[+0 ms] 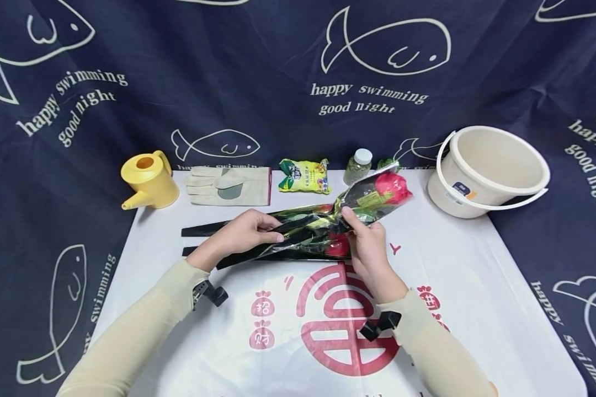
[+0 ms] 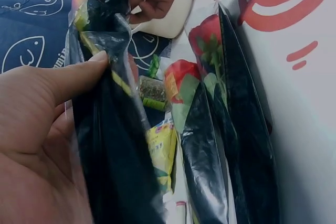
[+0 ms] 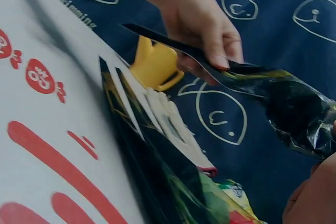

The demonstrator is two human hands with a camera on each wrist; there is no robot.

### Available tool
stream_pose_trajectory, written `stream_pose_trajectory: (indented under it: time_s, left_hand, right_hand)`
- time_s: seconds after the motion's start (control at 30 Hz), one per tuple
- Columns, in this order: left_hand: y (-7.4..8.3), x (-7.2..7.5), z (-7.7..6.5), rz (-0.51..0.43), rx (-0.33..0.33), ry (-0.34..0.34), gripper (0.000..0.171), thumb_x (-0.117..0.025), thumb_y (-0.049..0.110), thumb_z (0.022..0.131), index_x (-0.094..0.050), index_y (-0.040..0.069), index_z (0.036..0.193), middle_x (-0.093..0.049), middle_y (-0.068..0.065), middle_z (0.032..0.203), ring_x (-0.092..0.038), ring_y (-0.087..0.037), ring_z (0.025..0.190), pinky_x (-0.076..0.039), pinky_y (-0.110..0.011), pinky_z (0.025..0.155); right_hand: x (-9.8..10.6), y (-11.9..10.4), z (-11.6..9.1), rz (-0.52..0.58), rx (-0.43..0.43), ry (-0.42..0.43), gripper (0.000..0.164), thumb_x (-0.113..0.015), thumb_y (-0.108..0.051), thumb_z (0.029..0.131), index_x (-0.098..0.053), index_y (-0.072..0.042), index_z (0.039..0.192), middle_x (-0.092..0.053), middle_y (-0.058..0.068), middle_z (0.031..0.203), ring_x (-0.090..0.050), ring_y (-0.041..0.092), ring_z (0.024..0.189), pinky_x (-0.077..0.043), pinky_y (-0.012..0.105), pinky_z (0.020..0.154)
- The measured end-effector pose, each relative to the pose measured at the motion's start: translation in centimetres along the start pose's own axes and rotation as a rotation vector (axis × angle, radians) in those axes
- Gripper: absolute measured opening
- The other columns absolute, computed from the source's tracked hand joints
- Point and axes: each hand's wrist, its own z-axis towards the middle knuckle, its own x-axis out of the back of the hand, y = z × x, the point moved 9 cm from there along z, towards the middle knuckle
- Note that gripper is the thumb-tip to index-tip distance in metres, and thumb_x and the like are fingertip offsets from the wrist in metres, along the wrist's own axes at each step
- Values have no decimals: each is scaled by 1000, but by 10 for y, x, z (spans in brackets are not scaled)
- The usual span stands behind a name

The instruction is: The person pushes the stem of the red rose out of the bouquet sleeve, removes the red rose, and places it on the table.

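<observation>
Both hands hold one red rose [image 1: 392, 188] in a clear and black wrapping sleeve, raised over the table and slanting up to the right. My left hand [image 1: 243, 234] pinches the narrow stem end of the sleeve [image 2: 113, 150] between thumb and fingers. Close below the bloom, my right hand [image 1: 372, 251] grips the bunched wrapping, its thumb on top. Beneath lie two more wrapped roses, one with its red bloom [image 2: 181, 77] nearer the back, the other rose [image 2: 207, 38] nearer the front. Their black stem ends point left.
Along the back stand a yellow watering can [image 1: 151, 182], pale work gloves [image 1: 228, 186], a yellow-green packet [image 1: 304, 176] and a white-capped jar [image 1: 358, 166]. At the back right is a cream bucket [image 1: 491, 171] with its handle lowered forward. A white printed cloth [image 1: 203, 353] covers the table.
</observation>
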Motion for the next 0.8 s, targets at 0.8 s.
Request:
stream_pose_trajectory:
  time_s: [0.8]
  left_hand:
    - [-11,13,-5,-85,62,91,25,-68,26,87,-70,9,106,-69,2,94,-64,-12,88,-49,-33,81]
  right_hand:
    - [-8,3,-4,38,-4,-83,48,-72,-10,83,-51,-4,125,-56,12,117,-60,18,95,-49,31,81]
